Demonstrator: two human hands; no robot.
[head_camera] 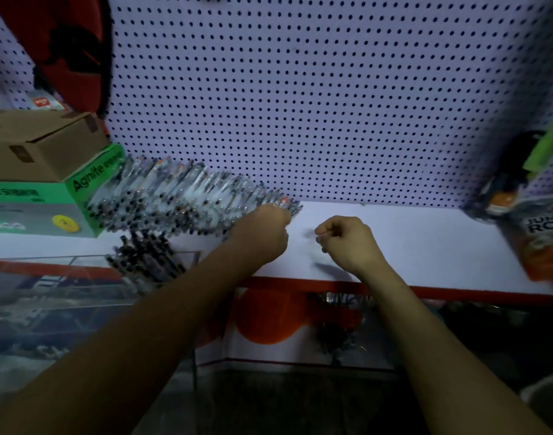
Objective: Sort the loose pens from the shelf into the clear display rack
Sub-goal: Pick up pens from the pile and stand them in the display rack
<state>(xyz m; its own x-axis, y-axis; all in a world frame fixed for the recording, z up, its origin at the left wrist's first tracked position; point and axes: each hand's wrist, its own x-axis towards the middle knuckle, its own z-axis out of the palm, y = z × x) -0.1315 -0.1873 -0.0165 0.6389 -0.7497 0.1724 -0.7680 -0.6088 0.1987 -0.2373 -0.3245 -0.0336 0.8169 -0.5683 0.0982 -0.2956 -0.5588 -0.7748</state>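
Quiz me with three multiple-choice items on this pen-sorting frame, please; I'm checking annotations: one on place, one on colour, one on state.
1. The brown cardboard box sits:
A. on the green box
B. on the floor
C. on the pegboard

2. The shelf's front edge is:
A. blue
B. red
C. yellow

3. The left hand is:
A. flat on the shelf
B. hanging idle
C. curled at the pen row's end

Key: 1 A, it rests atop the green box. 2 B, a red strip runs along it. 3 C, its fingers meet the pen row.
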